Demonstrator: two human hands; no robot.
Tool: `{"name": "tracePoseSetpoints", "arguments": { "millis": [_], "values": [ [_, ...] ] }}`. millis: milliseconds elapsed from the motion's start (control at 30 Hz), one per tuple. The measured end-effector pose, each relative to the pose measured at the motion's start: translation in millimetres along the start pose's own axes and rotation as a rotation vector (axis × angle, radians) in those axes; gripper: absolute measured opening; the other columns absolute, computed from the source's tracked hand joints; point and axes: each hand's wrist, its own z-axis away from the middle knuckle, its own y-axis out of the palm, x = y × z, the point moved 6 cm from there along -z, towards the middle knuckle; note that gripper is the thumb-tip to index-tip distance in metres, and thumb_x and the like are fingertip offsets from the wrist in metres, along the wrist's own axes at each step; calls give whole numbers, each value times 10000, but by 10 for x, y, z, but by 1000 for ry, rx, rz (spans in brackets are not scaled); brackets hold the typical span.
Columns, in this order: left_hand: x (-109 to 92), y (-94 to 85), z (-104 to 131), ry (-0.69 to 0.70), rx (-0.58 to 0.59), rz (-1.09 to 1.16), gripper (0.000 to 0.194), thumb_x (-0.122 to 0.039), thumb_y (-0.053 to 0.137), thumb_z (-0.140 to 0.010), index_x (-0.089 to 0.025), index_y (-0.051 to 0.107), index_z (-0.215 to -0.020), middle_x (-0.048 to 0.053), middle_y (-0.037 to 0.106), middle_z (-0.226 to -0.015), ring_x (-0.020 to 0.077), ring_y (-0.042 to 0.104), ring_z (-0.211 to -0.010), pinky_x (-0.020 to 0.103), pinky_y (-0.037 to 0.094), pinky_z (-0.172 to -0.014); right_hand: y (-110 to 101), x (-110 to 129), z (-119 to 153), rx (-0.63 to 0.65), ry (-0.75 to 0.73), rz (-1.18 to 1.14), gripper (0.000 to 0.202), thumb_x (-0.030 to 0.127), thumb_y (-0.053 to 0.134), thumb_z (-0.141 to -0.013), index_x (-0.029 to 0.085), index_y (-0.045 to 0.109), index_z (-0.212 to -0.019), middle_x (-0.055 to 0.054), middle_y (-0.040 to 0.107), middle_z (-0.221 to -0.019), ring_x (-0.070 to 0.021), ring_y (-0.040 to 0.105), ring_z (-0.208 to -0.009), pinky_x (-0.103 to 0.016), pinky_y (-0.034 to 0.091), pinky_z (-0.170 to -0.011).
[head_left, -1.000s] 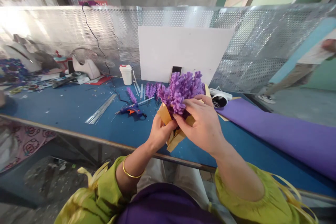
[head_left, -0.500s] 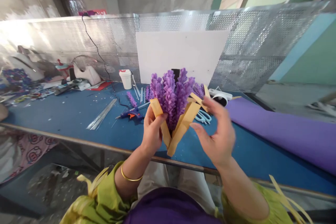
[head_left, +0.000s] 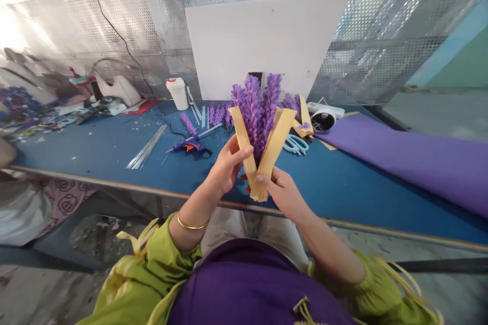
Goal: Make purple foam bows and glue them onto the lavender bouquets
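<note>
A small bouquet of artificial lavender [head_left: 253, 106] stands upright between my hands, above the table's front edge. Folded strips of tan wrapping paper [head_left: 275, 138] cross in a V around its lower part. My left hand [head_left: 225, 165] grips the left side of the wrap, its thumb lying across the paper. On the lower right, my right hand [head_left: 284, 190] pinches the wrap near the point where the strips meet. The bouquet's stems are hidden by the paper.
Behind the bouquet lie light-blue scissors [head_left: 296, 144], more folded tan paper [head_left: 304, 121] and a white device [head_left: 324, 116]. A blue glue gun [head_left: 190, 146], thin wires [head_left: 148, 147] and a white cup [head_left: 177, 94] sit to the left. Purple sheeting [head_left: 404, 150] covers the table's right side.
My right hand has come down and in from the upper right and now holds the base of the wrap. The camera view has tilted downward.
</note>
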Motion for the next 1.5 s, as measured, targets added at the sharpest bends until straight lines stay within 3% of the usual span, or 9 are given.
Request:
{"name": "tracePoseSetpoints", "arguments": {
  "millis": [133,267,367,567,800,967,1167,1367,1500],
  "values": [
    [103,-81,8,-27,-67,-69,374,-258,839,-678,-197,646,-993,-23,665,-807,102,584,-608,209,434,-516,-40,-65,-20,12,20,-56,418,540,737,-794,187,663,-1007,-55,744,-910,-208,719,-751,-327,594,-664],
    [47,-100,-55,64,-139,-16,399,-211,832,-653,-188,647,-1006,-23,689,-843,114,625,-693,232,510,-662,-47,-95,31,74,62,-115,484,571,734,-791,187,685,-1081,-82,746,-1034,-219,725,-891,-328,600,-751],
    [20,-93,-100,91,-164,-3,414,-204,832,-647,-194,642,-1015,-17,701,-886,123,638,-744,240,517,-706,-11,-146,76,102,151,-177,436,528,752,-793,176,700,-1044,-101,753,-1046,-209,740,-859,-286,592,-701],
    [75,-56,-83,63,-144,12,413,-235,850,-646,-205,636,-998,-30,666,-818,107,602,-676,220,480,-623,61,-225,75,-24,158,-199,405,503,787,-741,161,690,-935,-71,764,-829,-150,697,-596,-255,550,-557],
    [191,-93,93,-64,-84,-149,478,-294,869,-639,-189,618,-1032,2,690,-827,94,559,-546,189,338,-404,128,-175,28,-74,71,-168,372,514,746,-766,174,653,-886,-43,750,-801,-141,675,-578,-260,526,-547],
    [246,-200,166,-49,-155,-213,393,-258,854,-654,-177,606,-947,-26,662,-737,92,545,-527,185,363,-414,160,-175,0,-61,35,-116,353,511,747,-763,190,637,-859,-15,733,-782,-143,658,-578,-273,518,-555],
    [201,-227,141,45,-185,-140,426,-215,865,-636,-165,639,-994,13,723,-892,147,667,-770,258,531,-691,60,-144,41,-60,33,-52,370,528,744,-770,188,666,-894,-21,731,-824,-154,692,-675,-250,517,-574],
    [242,-114,117,-23,-130,-130,397,-247,847,-670,-170,616,-984,8,698,-808,132,612,-589,215,427,-420,9,-121,70,-99,20,-27,416,587,703,-793,171,690,-795,-28,724,-713,-131,647,-548,-245,487,-525],
    [254,-22,114,-40,-32,-67,420,-283,840,-708,-193,609,-1047,-4,681,-777,115,560,-515,220,405,-388,-21,-74,106,-148,0,-54,401,568,695,-820,168,688,-792,-29,720,-694,-125,639,-531,-251,487,-538]
  ]
}}
